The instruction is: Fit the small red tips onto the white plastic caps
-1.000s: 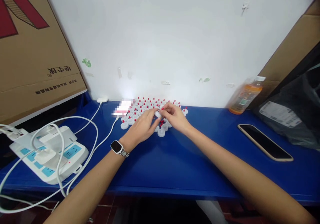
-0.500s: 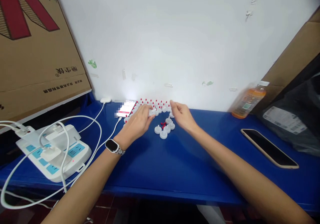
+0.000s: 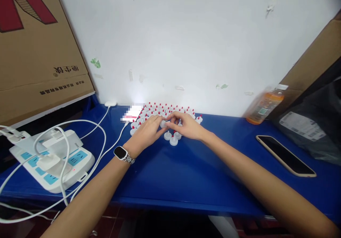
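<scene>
On the blue table [image 3: 186, 174], the left hand [image 3: 147, 133] and right hand [image 3: 188, 128] meet, each grip pinched narrow on one white cap [image 3: 163, 123], largely hidden by fingertips. Behind, rows of red-tipped caps [image 3: 167, 109] blur together.

Readable marks are few. Cardboard box [image 3: 34, 43], far left: black printed characters, upside down as seen, one larger line with a round registered-type mark beside it and a smaller line beneath; strokes too distorted to read letter for letter. Red graphic above them, no lettering. Drink bottle [image 3: 263, 105], far right by the wall: label present, print blurred, illegible. Dark bag [image 3: 311, 124], right edge: white label with fine print, too small to read. Lit phone screen [image 3: 131, 113]: blurred.
</scene>
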`<state>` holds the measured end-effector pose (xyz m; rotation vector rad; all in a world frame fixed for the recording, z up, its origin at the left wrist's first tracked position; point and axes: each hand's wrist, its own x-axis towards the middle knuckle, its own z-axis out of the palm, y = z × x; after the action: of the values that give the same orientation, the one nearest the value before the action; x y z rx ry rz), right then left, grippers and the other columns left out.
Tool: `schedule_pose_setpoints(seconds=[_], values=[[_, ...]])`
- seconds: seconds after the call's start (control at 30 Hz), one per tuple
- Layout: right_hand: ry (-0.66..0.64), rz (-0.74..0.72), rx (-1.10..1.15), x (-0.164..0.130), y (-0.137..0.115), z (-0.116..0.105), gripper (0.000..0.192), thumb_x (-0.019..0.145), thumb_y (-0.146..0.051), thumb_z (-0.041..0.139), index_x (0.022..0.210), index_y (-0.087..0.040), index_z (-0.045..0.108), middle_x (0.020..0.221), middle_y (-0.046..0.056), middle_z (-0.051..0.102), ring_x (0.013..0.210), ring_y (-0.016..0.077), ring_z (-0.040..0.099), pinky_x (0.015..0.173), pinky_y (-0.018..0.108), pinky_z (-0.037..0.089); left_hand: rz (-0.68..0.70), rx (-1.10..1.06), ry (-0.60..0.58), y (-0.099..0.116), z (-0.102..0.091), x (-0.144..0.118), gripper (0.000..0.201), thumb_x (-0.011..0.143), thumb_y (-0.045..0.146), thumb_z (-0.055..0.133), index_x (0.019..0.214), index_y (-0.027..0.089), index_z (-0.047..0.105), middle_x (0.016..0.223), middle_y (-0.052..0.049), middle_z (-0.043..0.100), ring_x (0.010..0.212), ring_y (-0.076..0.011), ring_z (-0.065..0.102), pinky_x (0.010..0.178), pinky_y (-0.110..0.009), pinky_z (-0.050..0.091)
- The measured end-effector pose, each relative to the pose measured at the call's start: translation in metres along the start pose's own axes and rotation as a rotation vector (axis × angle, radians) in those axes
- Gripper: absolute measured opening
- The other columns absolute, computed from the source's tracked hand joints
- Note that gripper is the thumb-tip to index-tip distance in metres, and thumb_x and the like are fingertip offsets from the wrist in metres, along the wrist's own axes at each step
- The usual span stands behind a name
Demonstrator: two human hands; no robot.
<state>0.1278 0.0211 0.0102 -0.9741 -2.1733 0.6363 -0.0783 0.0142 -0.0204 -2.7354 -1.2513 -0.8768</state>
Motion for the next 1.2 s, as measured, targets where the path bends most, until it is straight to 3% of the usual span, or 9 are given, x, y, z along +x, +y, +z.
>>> schedule_pose_setpoints(seconds=[0.13, 0.27, 0.37, 0.53, 0.73, 0.87, 1.0, 1.1, 1.2], values=[[0.052, -0.03, 0.071, 0.014, -0.008, 0.005, 0.013, 0.088, -0.028, 0.06, 0.087, -0.017, 0.066, 0.076, 0.001, 0.068, 0.069, 0.0127, 0.06, 0.067, 0.025, 0.044, -0.064, -0.06, 0.036, 0.0, -0.003, 0.001, 0.03, 0.097, 0.043, 0.054, 0.115, 0.02, 0.058, 0.104, -0.009, 0.065, 0.096, -0.0252, 0.062, 0.084, -0.04, 0.051], [0.097, 0.023, 0.012, 0.031, 0.004, 0.008, 0.006, 0.083, -0.018, 0.059, 0.08, -0.016, 0.064, 0.072, 0.001, 0.068, 0.066, 0.0127, 0.06, 0.064, 0.025, 0.044, -0.192, -0.075, 0.108, -0.006, -0.012, -0.001, 0.032, 0.095, 0.038, 0.056, 0.121, 0.02, 0.057, 0.098, -0.007, 0.066, 0.087, -0.024, 0.063, 0.078, -0.038, 0.051], [-0.035, 0.025, -0.059, 0.036, 0.016, 0.012, 0.007, 0.078, -0.013, 0.06, 0.077, -0.015, 0.066, 0.07, 0.001, 0.068, 0.065, 0.0123, 0.06, 0.064, 0.024, 0.044, -0.212, -0.046, 0.114, -0.009, -0.017, -0.001, 0.018, 0.096, 0.029, 0.048, 0.105, 0.019, 0.061, 0.093, -0.007, 0.066, 0.085, -0.0235, 0.063, 0.076, -0.038, 0.05], [-0.214, 0.013, -0.172, 0.03, 0.021, 0.015, 0.006, 0.079, -0.017, 0.065, 0.079, -0.016, 0.071, 0.066, -0.001, 0.066, 0.061, 0.0108, 0.056, 0.062, 0.023, 0.039, -0.129, 0.017, 0.057, -0.007, -0.015, 0.0, 0.017, 0.096, 0.024, 0.048, 0.091, 0.02, 0.063, 0.091, -0.007, 0.065, 0.09, -0.0245, 0.061, 0.08, -0.039, 0.048], [0.038, 0.07, -0.296, 0.053, 0.03, 0.017, 0.02, 0.087, -0.03, 0.062, 0.097, -0.016, 0.071, 0.069, 0.001, 0.066, 0.063, 0.0137, 0.057, 0.064, 0.025, 0.039, -0.105, 0.043, 0.025, -0.009, -0.012, -0.001, 0.016, 0.095, 0.024, 0.049, 0.093, 0.021, 0.065, 0.09, -0.006, 0.066, 0.088, -0.0247, 0.061, 0.082, -0.04, 0.048], [-0.053, 0.087, -0.34, 0.075, 0.038, 0.028, 0.013, 0.082, -0.023, 0.067, 0.092, -0.016, 0.07, 0.073, 0.002, 0.069, 0.067, 0.0148, 0.06, 0.065, 0.025, 0.04, -0.123, 0.018, 0.025, -0.012, -0.011, -0.002, 0.014, 0.095, 0.026, 0.051, 0.091, 0.021, 0.064, 0.091, -0.006, 0.065, 0.089, -0.025, 0.061, 0.084, -0.041, 0.049], [0.048, 0.073, -0.212, 0.071, 0.031, 0.028, 0.007, 0.083, -0.016, 0.062, 0.079, -0.016, 0.067, 0.074, 0.003, 0.07, 0.067, 0.0136, 0.06, 0.065, 0.025, 0.042, -0.14, -0.002, 0.123, -0.008, -0.01, -0.002, 0.024, 0.095, 0.029, 0.053, 0.117, 0.021, 0.058, 0.106, -0.009, 0.06, 0.1, -0.0263, 0.06, 0.088, -0.043, 0.051], [0.161, 0.098, 0.04, 0.051, 0.018, 0.019, 0.011, 0.085, -0.024, 0.062, 0.079, -0.016, 0.065, 0.071, 0.003, 0.068, 0.066, 0.0143, 0.061, 0.065, 0.026, 0.045, -0.124, -0.013, 0.269, 0.002, -0.009, -0.001, 0.047, 0.095, 0.032, 0.055, 0.14, 0.023, 0.043, 0.128, -0.012, 0.051, 0.12, -0.0283, 0.054, 0.1, -0.045, 0.048], [0.181, 0.125, 0.311, 0.027, 0.007, 0.013, 0.023, 0.085, -0.039, 0.064, 0.078, -0.017, 0.061, 0.071, 0.004, 0.067, 0.068, 0.0161, 0.063, 0.066, 0.028, 0.048, -0.089, 0.012, 0.276, 0.012, -0.005, 0.001, 0.053, 0.096, 0.039, 0.057, 0.142, 0.021, 0.04, 0.134, -0.014, 0.051, 0.127, -0.0309, 0.049, 0.105, -0.048, 0.044]])
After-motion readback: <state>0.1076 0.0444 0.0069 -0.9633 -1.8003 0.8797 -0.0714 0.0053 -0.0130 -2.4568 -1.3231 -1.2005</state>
